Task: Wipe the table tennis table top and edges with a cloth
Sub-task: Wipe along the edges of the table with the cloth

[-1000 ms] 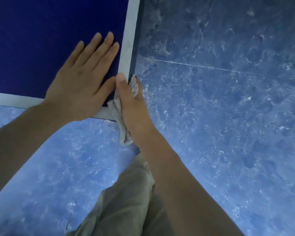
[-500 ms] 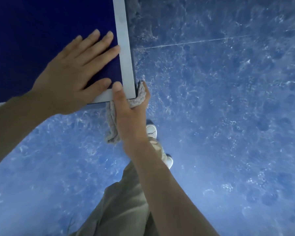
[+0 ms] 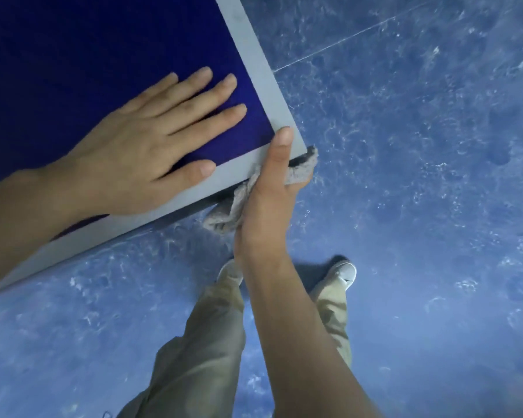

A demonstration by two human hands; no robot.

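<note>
Cloth [image 3: 299,171]: grey, nubbly, bunched and crumpled. It sits at the near right corner of the table tennis table [image 3: 73,70], wrapped round the corner's edge. One wad pokes out to the right of the corner tip; a second fold hangs below the near edge, on the left side of the wrist.

Right hand [image 3: 266,203] grips the cloth against the corner: thumb lies flat on top over the pale border stripe [image 3: 254,55], fingers curl underneath with the cloth pinched between them and the table edge.

Left hand [image 3: 139,152] rests palm-down on the dark blue top, fingers straight and slightly spread, holding nothing. Its thumb tip sits just at the near border stripe.

Table top: deep blue, matte, with the pale stripe running along the right and near edges and meeting at the corner.

Room: mottled blue floor [image 3: 405,176] lies to the right of and nearer than the corner, with a thin seam line far right. The person's legs in khaki trousers [image 3: 206,342] and white shoes [image 3: 343,274] stand just nearer than the corner.
</note>
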